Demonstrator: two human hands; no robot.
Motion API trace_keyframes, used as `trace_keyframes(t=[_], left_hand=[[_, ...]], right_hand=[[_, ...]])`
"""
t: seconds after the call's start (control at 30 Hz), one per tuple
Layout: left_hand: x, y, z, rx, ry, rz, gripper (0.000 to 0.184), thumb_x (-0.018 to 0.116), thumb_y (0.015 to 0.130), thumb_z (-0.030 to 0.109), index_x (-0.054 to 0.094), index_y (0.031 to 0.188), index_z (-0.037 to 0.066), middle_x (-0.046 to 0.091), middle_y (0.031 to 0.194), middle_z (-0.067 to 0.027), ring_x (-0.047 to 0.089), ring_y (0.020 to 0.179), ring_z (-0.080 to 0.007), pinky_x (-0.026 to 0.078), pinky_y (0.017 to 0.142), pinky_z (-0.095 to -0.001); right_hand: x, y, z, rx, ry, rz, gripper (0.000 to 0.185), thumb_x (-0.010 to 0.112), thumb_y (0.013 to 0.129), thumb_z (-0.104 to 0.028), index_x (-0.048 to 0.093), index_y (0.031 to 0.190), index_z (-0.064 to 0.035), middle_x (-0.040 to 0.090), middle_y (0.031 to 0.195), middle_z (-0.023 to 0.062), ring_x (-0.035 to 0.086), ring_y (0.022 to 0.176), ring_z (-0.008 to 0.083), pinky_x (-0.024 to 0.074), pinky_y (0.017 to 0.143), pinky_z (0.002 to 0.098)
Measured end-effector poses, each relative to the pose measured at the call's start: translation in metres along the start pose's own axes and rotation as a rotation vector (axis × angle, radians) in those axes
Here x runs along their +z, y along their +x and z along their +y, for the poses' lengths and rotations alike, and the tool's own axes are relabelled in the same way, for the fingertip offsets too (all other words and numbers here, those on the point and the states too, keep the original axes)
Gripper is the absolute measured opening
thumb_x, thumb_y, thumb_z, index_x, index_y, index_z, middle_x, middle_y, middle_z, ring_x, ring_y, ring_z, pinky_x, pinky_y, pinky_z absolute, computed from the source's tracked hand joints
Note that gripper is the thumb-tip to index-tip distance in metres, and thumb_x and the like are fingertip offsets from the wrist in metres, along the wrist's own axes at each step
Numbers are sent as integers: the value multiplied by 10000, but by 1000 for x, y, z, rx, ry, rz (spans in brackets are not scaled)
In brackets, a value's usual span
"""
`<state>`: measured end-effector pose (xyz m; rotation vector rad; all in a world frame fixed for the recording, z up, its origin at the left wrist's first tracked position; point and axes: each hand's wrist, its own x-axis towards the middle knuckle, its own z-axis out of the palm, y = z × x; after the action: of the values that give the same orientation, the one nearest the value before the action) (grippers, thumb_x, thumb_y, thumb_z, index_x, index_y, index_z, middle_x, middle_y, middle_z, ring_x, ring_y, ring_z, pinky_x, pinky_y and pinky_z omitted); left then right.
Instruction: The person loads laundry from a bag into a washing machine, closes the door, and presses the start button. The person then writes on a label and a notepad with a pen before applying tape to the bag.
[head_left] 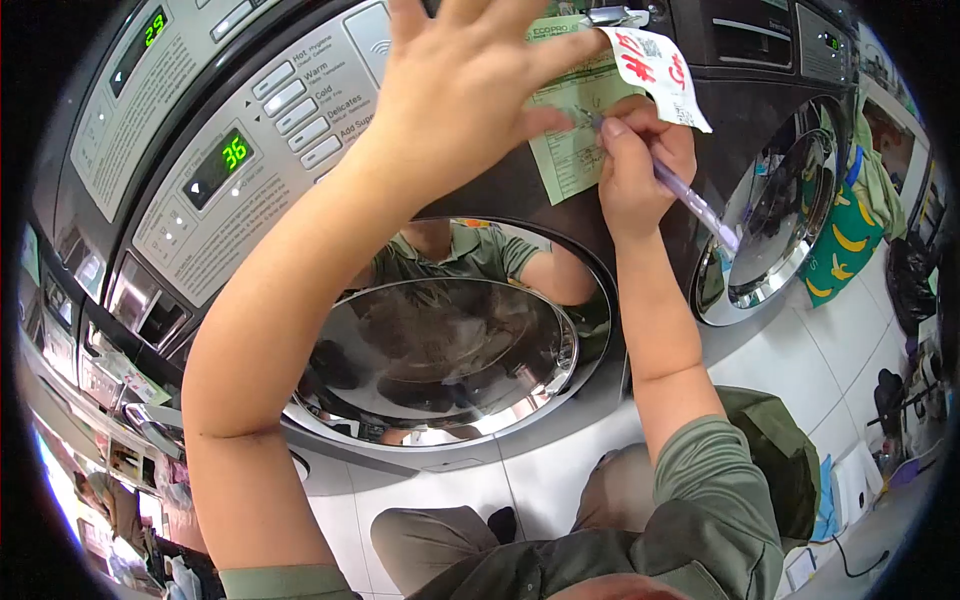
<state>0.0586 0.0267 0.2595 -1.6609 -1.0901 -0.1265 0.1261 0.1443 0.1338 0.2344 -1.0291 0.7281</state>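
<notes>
A green printed form (562, 172) hangs on the dark front of a washing machine, under a metal clip (615, 17). My left hand (465, 85) is spread over the form's left side, its fingers apart and one fingertip near the white tag. That white tag (655, 72), with red handwriting, curls out over the form's upper right. In my right hand (640, 165) is a purple pen (690, 200), its writing end toward the form. The tip's exact contact with the paper is hard to make out.
Below my arms is the machine's round glass door (440, 340), reflecting a person. A control panel (225, 170) with green digits lies left. Another washer door (785, 220) and a green banana-print bag (845, 245) are right. White floor tiles (430, 490) show below.
</notes>
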Motion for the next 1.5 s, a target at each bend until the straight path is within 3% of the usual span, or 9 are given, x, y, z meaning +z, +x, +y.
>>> trace_keyframes(t=[0.2, 0.47, 0.6, 1.0, 1.1, 1.2, 1.3, 1.4, 1.5], left_hand=[[3, 0, 0, -18, -53, 45, 342, 724, 569, 210, 635, 899, 206, 173, 1407, -102, -3, 1301, -385, 47, 933, -658], [5, -1, -2, 33, -17, 81, 349, 724, 568, 206, 637, 907, 207, 216, 1393, -112, 30, 1300, -381, 49, 936, -656], [5, 0, -1, 10, -25, 77, 351, 727, 563, 207, 638, 902, 207, 224, 1390, -117, 45, 1299, -381, 50, 938, -655], [8, -2, 0, 34, -20, 106, 356, 723, 573, 220, 626, 915, 203, 220, 1393, -109, 60, 1299, -377, 33, 944, -648], [9, 1, 6, 29, 82, 130, 287, 659, 647, 166, 585, 924, 159, 294, 1364, -80, 77, 1314, -320, 6, 955, -646], [37, -5, 4, 176, 88, 312, 233, 511, 766, 166, 549, 993, 135, 394, 1303, -65, 131, 1317, -269, -15, 978, -626], [19, -12, 12, 360, 178, 58, 362, 413, 797, 231, 483, 1134, 117, 450, 1244, -90, 212, 1293, -256, 14, 1002, -596], [2, -14, 15, 368, 341, -89, 469, 413, 779, 252, 437, 1216, 87, 488, 1177, -103, 287, 1258, -254, 61, 1007, -589], [11, -20, 8, 348, 263, 46, 483, 428, 753, 236, 447, 1202, 59, 497, 1146, -104, 363, 1190, -267, 92, 1012, -575]], right_hand=[[-1, -3, -1, -260, -316, -87, 90, 517, 714, 56, 448, 726, -1, 535, 667, 99, 470, 562, 108, 385, 528, 215], [4, -1, 1, -512, -559, -108, 139, 560, 703, 66, 446, 714, -13, 561, 644, 79, 486, 511, 101, 401, 497, 217], [4, -5, 0, -347, -512, -24, 140, 579, 715, 35, 453, 704, -25, 579, 648, 84, 504, 510, 103, 415, 499, 216], [0, -5, 6, -485, -620, -34, 111, 551, 718, 40, 454, 711, -15, 540, 654, 53, 465, 502, 101, 403, 477, 223], [7, -6, -19, 82, -144, 411, 66, 508, 765, 7, 450, 738, -10, 496, 682, 59, 466, 504, 106, 405, 443, 235], [-36, -6, -33, -23, 107, 507, 71, 490, 797, -53, 421, 806, -37, 462, 628, 45, 407, 477, 94, 401, 478, 250], [-48, 4, -46, -113, 118, 647, 96, 530, 794, -57, 443, 824, -27, 527, 715, 67, 491, 549, 99, 443, 527, 250], [-33, 14, -42, -149, -123, 389, 128, 580, 770, -29, 480, 847, -7, 556, 786, 71, 528, 605, 100, 464, 568, 236], [-7, 20, -31, -242, -153, 189, 137, 575, 723, 69, 485, 804, 5, 569, 783, 102, 525, 609, 109, 446, 574, 213]])
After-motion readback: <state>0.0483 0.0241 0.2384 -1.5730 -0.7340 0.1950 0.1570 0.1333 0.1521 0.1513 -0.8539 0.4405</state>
